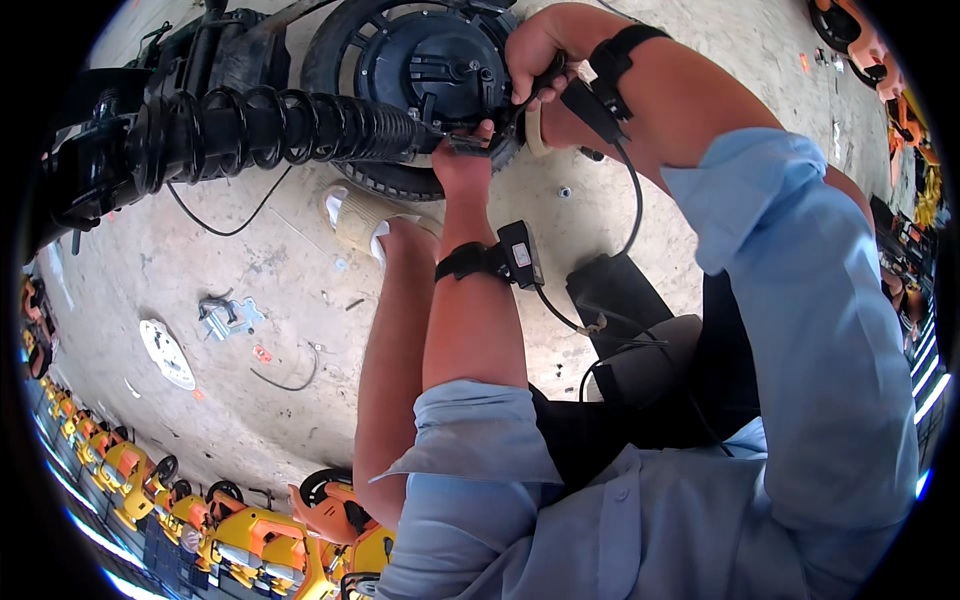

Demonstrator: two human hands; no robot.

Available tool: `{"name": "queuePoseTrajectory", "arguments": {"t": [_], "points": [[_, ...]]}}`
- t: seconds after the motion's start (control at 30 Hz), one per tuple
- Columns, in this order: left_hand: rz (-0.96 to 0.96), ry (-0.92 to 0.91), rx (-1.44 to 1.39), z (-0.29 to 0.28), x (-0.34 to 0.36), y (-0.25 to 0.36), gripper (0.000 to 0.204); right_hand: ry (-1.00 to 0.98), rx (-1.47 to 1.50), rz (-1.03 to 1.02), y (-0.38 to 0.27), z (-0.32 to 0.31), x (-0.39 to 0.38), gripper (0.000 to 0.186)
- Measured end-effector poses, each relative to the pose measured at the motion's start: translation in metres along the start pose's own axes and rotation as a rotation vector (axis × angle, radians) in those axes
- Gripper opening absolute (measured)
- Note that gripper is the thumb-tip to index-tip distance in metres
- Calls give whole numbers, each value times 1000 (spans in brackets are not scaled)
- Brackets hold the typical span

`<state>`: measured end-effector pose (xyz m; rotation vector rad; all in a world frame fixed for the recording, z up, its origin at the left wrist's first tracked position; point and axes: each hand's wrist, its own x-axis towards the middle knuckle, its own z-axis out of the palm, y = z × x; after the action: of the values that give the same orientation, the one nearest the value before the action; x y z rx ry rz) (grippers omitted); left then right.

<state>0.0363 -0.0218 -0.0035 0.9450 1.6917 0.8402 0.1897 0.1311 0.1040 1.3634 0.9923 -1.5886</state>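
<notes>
A black wheel with a hub motor (440, 62) and a knobbly tyre stands at the top, beside a shock absorber (270, 127) with a black coil spring. My left hand (466, 165) is closed at the shock's lower end, close to the wheel axle; what its fingers grip, a small dark or metallic piece, cannot be made out. To the right of the hub, my right hand (545, 55) is closed on a black cable (517, 128) that runs down toward the axle. Straps with small dark boxes (519, 255) sit on both forearms.
On the concrete floor lie metal brackets (232, 316), a white oval plate (167, 354), a nut (565, 192) and a thin loose cable (288, 383). A dark flat box (622, 300) rests beside my legs. Yellow and orange scooters (250, 540) line the lower left and the right edge.
</notes>
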Motion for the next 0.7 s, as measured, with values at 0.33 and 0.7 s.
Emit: {"name": "queuePoseTrajectory", "arguments": {"t": [0.33,0.7], "points": [[10,3,37,-3,9,-17,33,740,80,-354,41,173,13,29],[-112,-102,13,-6,7,-11,31,847,427,-251,16,212,105,28]]}}
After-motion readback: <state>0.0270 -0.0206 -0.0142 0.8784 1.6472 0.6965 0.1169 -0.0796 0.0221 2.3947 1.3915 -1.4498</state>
